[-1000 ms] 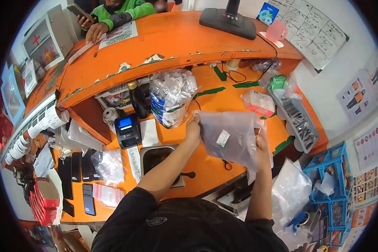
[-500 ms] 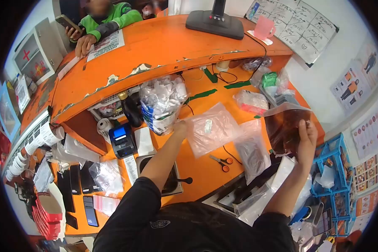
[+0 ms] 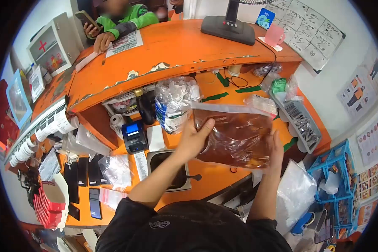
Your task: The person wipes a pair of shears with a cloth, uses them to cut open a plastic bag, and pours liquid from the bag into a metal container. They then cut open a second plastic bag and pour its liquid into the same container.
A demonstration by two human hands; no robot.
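Note:
A clear plastic bag (image 3: 236, 138) with glossy reddish-brown contents is held up in front of me, its pale strip along the top edge. My left hand (image 3: 196, 140) grips its left side, thumb laid over the front. At the right edge, my right hand (image 3: 275, 150) clasps the bag, with its fingers partly hidden. Just below the bag, a bit of the scissors' orange handle (image 3: 233, 169) shows. The counter behind the bag is mostly hidden. To the left of my left hand stands a bag stuffed with crumpled white paper (image 3: 172, 103).
A black label printer (image 3: 134, 136) and a metal tray (image 3: 169, 161) lie left of centre. On the right are a grey cutlery tray (image 3: 300, 122) and blue stacked baskets (image 3: 334, 180). Across the raised orange counter (image 3: 168, 46), a person in a green jacket (image 3: 140, 16) holds a phone (image 3: 87, 19).
My right hand has brought the brown bag from the right to the centre, and my left hand now grips it too. The pinkish bags on the counter are now hidden. The view has shifted slightly.

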